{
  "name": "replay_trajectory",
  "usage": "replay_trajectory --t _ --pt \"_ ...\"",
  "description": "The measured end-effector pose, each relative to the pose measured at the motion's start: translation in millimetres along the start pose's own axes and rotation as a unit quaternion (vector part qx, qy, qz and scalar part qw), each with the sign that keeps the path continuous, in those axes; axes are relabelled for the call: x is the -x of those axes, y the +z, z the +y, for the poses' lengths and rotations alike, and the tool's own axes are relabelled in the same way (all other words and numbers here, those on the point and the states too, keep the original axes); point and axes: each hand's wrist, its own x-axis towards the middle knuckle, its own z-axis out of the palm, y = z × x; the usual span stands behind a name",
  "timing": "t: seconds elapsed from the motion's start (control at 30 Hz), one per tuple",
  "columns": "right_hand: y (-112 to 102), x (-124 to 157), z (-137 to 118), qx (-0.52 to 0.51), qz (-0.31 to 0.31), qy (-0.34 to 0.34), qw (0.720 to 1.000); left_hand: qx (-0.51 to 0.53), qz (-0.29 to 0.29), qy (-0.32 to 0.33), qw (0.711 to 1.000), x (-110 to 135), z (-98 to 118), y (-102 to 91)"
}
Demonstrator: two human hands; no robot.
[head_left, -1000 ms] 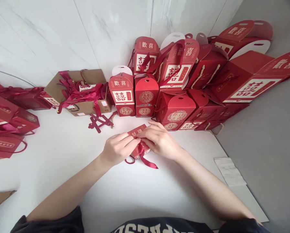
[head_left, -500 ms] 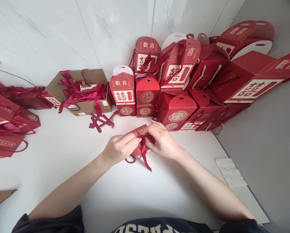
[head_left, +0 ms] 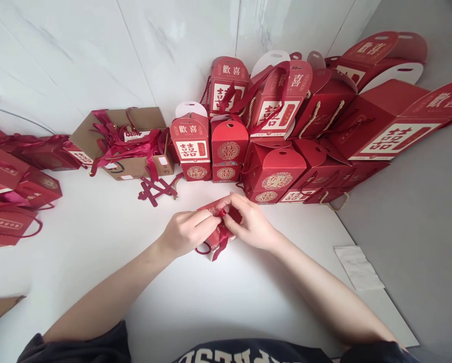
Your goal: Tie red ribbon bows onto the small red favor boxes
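A small red gift box (head_left: pixel 213 235) lies on the white table in front of me, partly hidden under my hands. Dark red ribbon (head_left: pixel 222 237) runs across its top, and one tail hangs over the near side. My left hand (head_left: pixel 190 229) pinches the ribbon from the left, fingertips close together. From the right, my right hand (head_left: pixel 250 222) grips the ribbon between thumb and forefinger, the two hands nearly meeting at a small loop. A twisted red cord handle (head_left: pixel 203 248) pokes out at the box's lower left.
Behind stands an open cardboard box (head_left: pixel 125 171) full of red ribbons. Dark red cut-out pieces (head_left: pixel 157 191) lie before it. Stacked red gift boxes (head_left: pixel 274 171) fill the back right; more red boxes (head_left: pixel 12 222) sit at left. A folded white paper (head_left: pixel 358 267) lies by the right edge.
The ribbon's loose tail has swung left, from the table onto the box's near side. My right fingers have shifted slightly left and down, and a small ribbon loop shows between the hands.
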Motion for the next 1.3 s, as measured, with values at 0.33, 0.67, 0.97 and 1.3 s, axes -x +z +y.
replay_trajectory --t 0.33,0.67,0.97,1.3 --pt "-6 5 6 0.315 0.079 -0.020 0.946 0.063 0.009 0.031 0.998 -3 -1 -2.1" --pt "-103 19 -17 0.310 0.101 0.076 0.942 0.120 0.001 0.052 0.991 -4 -9 -3.8" --pt "-77 11 -4 0.007 -0.185 0.179 0.966 0.043 -0.003 0.084 0.995 -8 -4 -9.8" --pt "-36 3 14 -0.224 -0.223 0.218 0.923 0.027 -0.008 0.062 0.998 -19 4 -7.8"
